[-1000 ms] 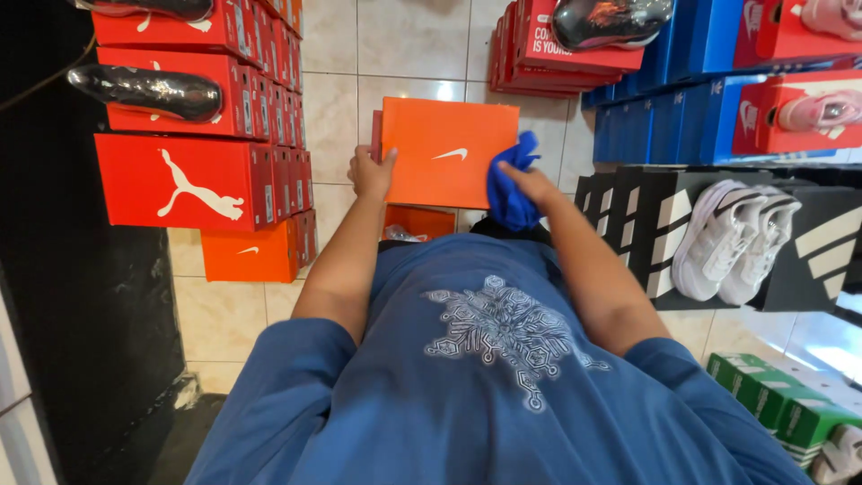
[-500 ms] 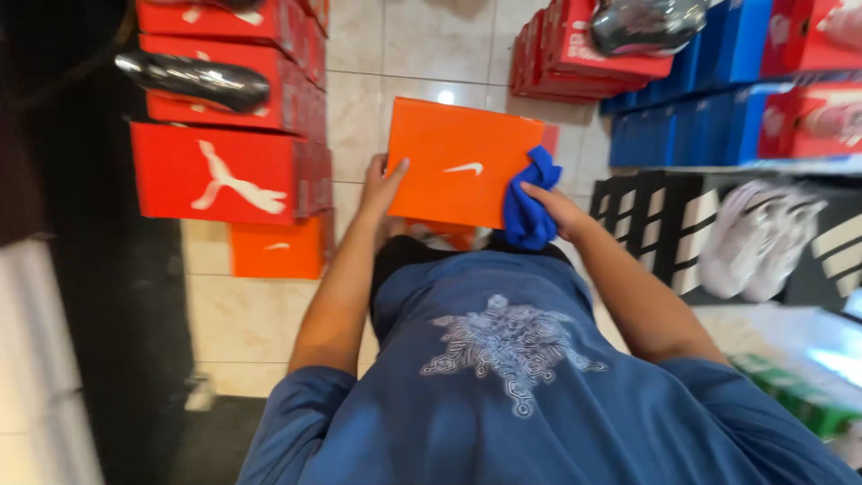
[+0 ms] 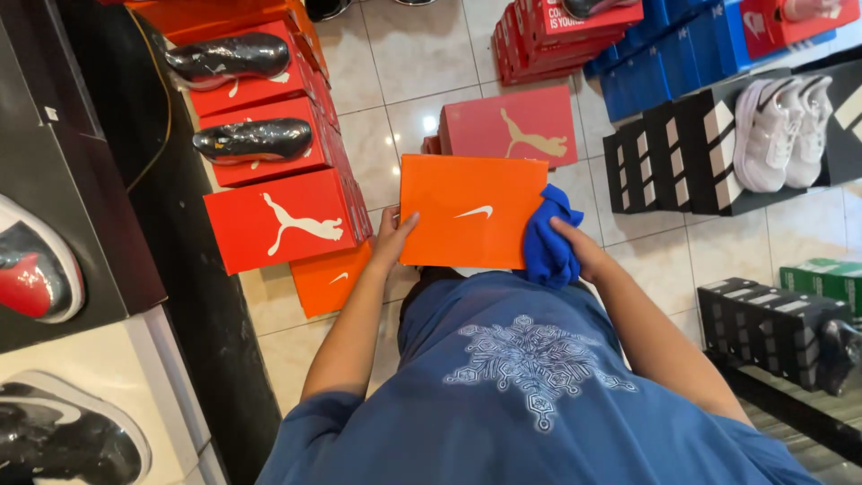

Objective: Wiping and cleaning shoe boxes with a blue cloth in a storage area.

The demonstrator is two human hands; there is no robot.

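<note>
Tiled shop floor (image 3: pixel 422 63) everywhere I look, beige squares with shoe boxes stacked all around. From my feed, the orange box (image 3: pixel 471 213) sits right in the middle, held flat in front of the blue shirt (image 3: pixel 530 395), lid up.

Left hand (image 3: pixel 392 238) has the box by its left edge, thumb on top and fingers curled under, so it's closed around that edge. Right hand (image 3: pixel 584 251) is at the box's right side with a bunched blue cloth (image 3: pixel 548 238) pressed against the corner; the cloth covers most of the fingers, so I can't tell how tightly they're closed, only that they hold the cloth.

Counting stuff: on the left, three red boxes (image 3: pixel 278 220) show their tops in a stepped stack, and two of them carry one dark shoe (image 3: pixel 253 141) each, so two dark shoes. One more orange box on the floor (image 3: pixel 332 280) peeks out below that stack. One pinkish-red box (image 3: pixel 512 126) lies just beyond the held one. On the right, a row of black-and-white boxes (image 3: pixel 673 153) has one pair of white sneakers (image 3: pixel 781 126) on top. Green boxes (image 3: pixel 822 278) at the far right edge, can't count them properly.
</note>
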